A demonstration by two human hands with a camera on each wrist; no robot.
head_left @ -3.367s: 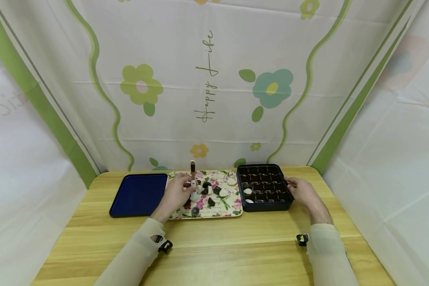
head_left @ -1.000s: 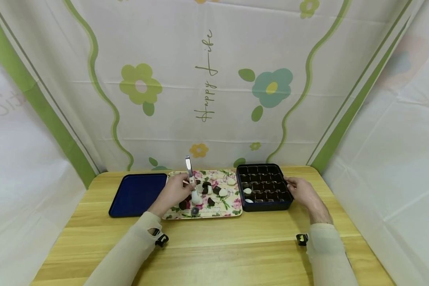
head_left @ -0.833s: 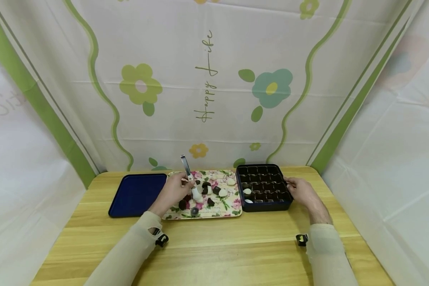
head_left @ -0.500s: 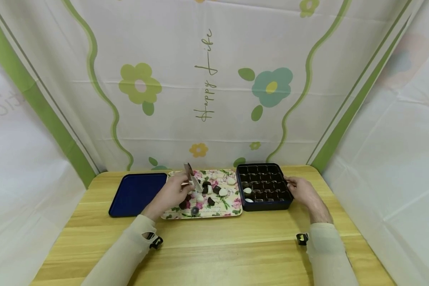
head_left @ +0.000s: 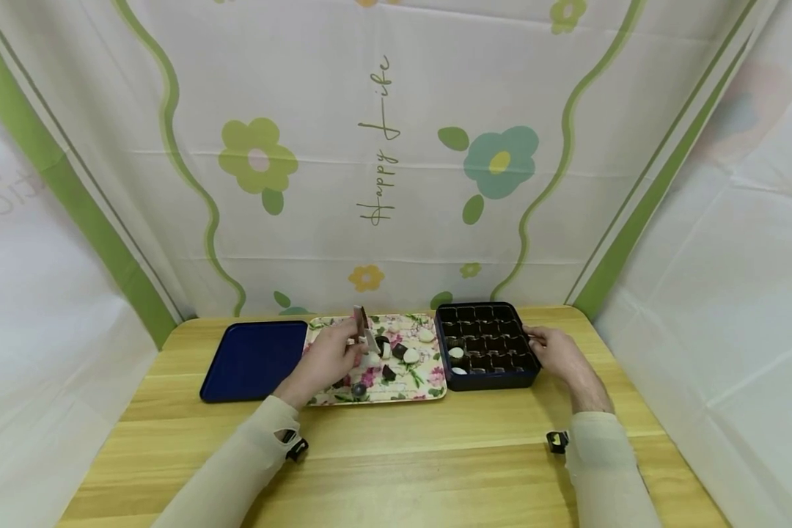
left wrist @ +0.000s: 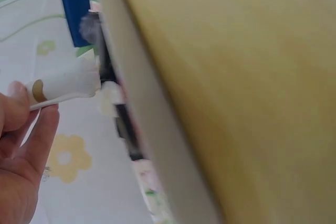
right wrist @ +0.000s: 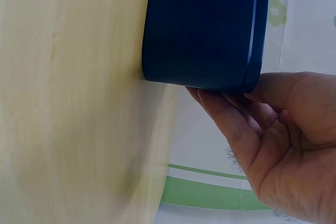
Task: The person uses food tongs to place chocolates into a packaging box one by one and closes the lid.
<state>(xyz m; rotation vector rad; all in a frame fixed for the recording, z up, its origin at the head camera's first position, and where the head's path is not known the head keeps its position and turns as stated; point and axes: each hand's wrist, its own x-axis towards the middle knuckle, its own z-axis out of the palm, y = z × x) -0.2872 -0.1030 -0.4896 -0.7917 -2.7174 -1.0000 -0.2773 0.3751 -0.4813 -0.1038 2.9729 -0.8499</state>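
Observation:
My left hand (head_left: 330,361) grips a pair of small tongs (head_left: 364,331) above the floral tray (head_left: 419,385). In the left wrist view, the white tong end (left wrist: 71,80) points at pieces on the tray. Whether it holds one, I cannot tell. Dark and white pieces like chocolates lie scattered there, among them a white one (head_left: 411,356), a dark chunk (head_left: 389,373) and a round dark one (head_left: 359,391). The fingers of my right hand (head_left: 559,358) rest against the outer side of a dark blue compartment box (right wrist: 202,30). Two white pieces (head_left: 457,353) sit in its left column.
To the tray's left lies a flat blue lid (head_left: 254,361). The wooden table (head_left: 422,462) runs in front of everything. A patterned cloth (head_left: 323,205) hangs close behind, with white sheets at both sides.
My left hand lifted and turned the tongs, their tip shifting slightly right among the pieces, and the handle now leans differently. My right hand and the box have stayed in place.

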